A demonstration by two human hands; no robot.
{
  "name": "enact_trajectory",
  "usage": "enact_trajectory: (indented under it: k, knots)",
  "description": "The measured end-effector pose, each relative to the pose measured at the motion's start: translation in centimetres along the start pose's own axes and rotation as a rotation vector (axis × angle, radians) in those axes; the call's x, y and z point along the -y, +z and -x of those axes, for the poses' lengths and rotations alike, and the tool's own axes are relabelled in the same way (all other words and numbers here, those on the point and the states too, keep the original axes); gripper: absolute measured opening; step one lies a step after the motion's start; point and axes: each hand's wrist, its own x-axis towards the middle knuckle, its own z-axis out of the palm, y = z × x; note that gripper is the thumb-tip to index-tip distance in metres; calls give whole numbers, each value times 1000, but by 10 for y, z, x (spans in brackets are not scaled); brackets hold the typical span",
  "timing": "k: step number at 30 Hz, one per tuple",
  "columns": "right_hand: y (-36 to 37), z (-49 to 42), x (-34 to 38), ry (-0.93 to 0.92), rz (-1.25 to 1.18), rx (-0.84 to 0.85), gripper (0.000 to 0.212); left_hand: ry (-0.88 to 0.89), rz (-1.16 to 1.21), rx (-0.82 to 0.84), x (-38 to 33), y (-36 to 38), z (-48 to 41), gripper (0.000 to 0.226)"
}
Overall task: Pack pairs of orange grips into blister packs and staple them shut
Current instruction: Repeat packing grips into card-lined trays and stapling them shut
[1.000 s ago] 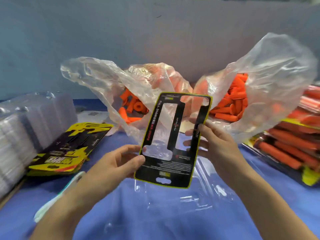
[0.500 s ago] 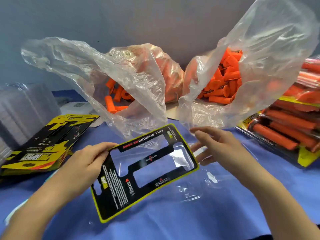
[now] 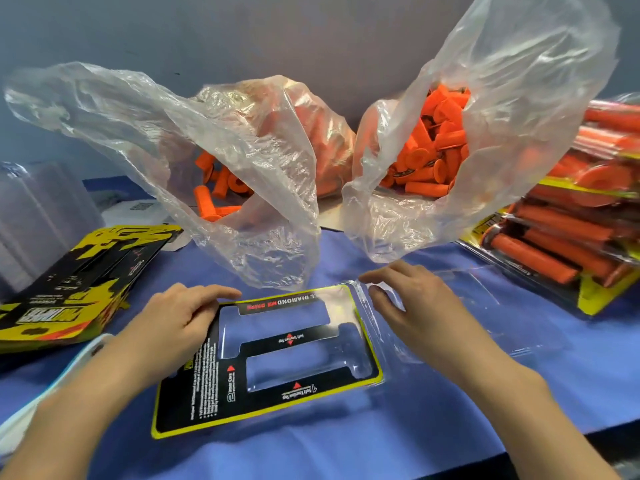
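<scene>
A black and yellow insert card [image 3: 207, 386] with two long cut-outs lies flat in a clear blister pack [image 3: 388, 344] on the blue cloth. My left hand [image 3: 176, 320] rests on the card's upper left corner with relaxed fingers. My right hand [image 3: 412, 303] hovers at the blister's upper right edge, fingers loosely bent, and holds nothing. Loose orange grips [image 3: 429, 157] fill the right clear plastic bag [image 3: 519, 116]. More orange grips [image 3: 221, 192] lie in the left plastic bag [image 3: 194, 140].
A stack of printed insert cards [image 3: 69, 292] lies at the left, beside stacked empty clear blisters [image 3: 38, 216]. Filled packs of orange grips [image 3: 571, 244] are piled at the right. The table edge runs along the lower right.
The card was held upright in both hands, then tilted down. It now lies flat in the blister. My right hand has let go of it.
</scene>
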Motion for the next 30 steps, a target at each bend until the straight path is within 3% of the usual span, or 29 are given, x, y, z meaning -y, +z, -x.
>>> enact_trajectory:
  k: [7,13,21,25,30]
  knots:
    - [7,3,5,-28,22,5,23,43,-104,18,3,12,-1,27]
    - [9,3,10,-59,40,12,23,6,-54,-63,6,3,9,35]
    - [27,0,46,-219,67,85,39,-53,63,-295,24,-6,39,21]
    - [42,-5,68,-310,71,168,45,-178,129,-323,27,2,48,18]
    - [60,-4,83,-341,128,288,58,-394,159,-189,30,11,48,26]
